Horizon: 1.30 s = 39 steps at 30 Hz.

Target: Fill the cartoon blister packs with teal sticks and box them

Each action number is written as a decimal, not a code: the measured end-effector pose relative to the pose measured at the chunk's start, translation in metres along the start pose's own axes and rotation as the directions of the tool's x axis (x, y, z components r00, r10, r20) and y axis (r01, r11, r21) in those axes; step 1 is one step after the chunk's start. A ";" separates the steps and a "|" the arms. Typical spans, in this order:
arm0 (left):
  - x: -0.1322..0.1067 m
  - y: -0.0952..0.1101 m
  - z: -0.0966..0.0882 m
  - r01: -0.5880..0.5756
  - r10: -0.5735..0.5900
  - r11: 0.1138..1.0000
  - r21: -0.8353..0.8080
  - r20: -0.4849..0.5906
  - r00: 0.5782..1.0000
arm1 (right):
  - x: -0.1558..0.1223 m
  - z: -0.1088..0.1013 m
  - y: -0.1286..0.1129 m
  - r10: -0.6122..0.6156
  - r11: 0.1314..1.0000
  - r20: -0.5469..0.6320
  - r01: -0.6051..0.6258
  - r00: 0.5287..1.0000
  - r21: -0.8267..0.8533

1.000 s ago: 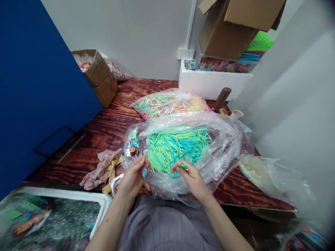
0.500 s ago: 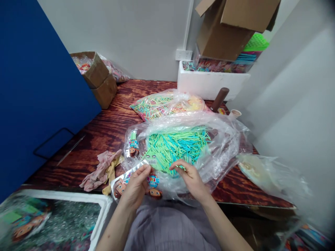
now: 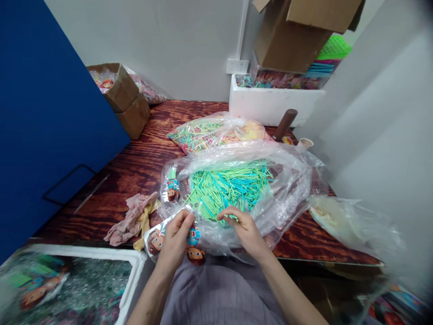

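Observation:
Printed packets with a cartoon face are pinched between the thumb and fingers of my left hand, near the table's front edge. My right hand is curled around a few thin green and blue sticks, whose ends show at the fingers. Between and beyond my hands lies a heap of green and blue sticks inside an opened clear plastic bag. A filled packet with green sticks lies at the bag's left side.
Behind is another bag of mixed-colour sticks. A brown cylinder and a paper cup stand at right. Pink and yellow cloths lie left. A white foam box sits lower left; a blue panel rises at left.
My left hand has tilted slightly and shifted a little left with the packets. My right hand stays nearly in place, still holding the sticks. The view has shifted slightly.

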State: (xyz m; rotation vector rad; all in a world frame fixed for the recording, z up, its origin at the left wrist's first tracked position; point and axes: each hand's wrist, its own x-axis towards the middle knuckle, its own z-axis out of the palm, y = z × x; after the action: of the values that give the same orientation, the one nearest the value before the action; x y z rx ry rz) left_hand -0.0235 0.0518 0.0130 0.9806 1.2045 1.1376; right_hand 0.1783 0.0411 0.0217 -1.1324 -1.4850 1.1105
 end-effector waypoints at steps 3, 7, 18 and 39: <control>0.000 0.005 0.000 -0.066 0.064 0.996 0.061 0.033 0.997 | -0.001 0.000 0.002 -0.013 1.000 -0.014 0.013 1.000 0.004; 0.004 0.007 -0.003 -0.065 0.067 0.996 0.059 -0.040 0.997 | -0.001 -0.001 0.004 -0.021 1.000 -0.019 0.022 1.000 0.016; 0.002 0.006 -0.004 -0.054 0.058 0.996 0.065 -0.068 0.996 | -0.004 0.002 0.002 0.022 0.997 -0.039 -0.019 0.999 0.080; -0.002 -0.008 -0.027 -0.147 0.158 0.952 0.268 -0.021 0.987 | 0.014 -0.026 0.016 0.231 0.942 -0.322 -0.128 0.918 0.309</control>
State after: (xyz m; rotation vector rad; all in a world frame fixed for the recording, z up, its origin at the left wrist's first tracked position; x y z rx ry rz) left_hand -0.0497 0.0479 0.0023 1.2771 1.3579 1.1397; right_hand 0.2042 0.0601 0.0124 -1.2092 -0.9224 1.1306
